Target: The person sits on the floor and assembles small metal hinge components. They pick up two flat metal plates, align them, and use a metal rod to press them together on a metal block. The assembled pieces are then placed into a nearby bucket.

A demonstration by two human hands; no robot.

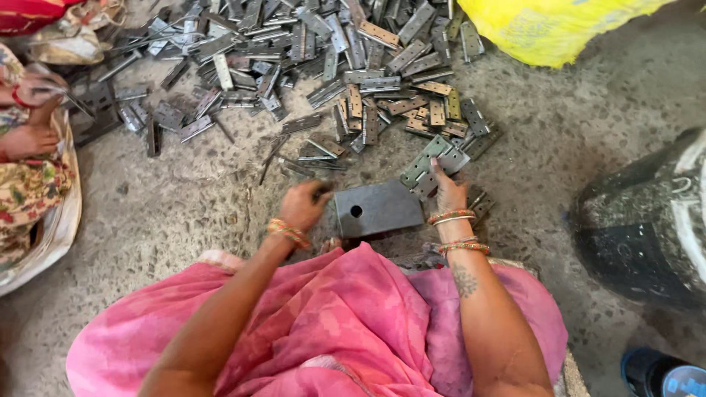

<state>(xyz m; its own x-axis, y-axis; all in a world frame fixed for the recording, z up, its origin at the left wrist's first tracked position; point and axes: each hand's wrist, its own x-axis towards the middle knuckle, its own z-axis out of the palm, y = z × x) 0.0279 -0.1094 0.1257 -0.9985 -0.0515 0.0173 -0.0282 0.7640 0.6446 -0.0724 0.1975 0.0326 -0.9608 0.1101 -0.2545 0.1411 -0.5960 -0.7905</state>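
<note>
A dark steel block (379, 209) with a round hole lies on the concrete floor in front of my pink-draped lap. My left hand (304, 204) sits at the block's left edge, fingers curled around a small dark piece; what it is I cannot make out. My right hand (448, 192) rests just right of the block, its fingers stretched onto an open metal hinge (429, 163) lying flat. Both wrists wear bangles.
A big heap of metal hinges (316, 51) spreads across the floor ahead. A yellow sack (551, 26) lies at top right, a dark sack (647, 228) at right. Another person's foot and patterned cloth (26, 147) are at left.
</note>
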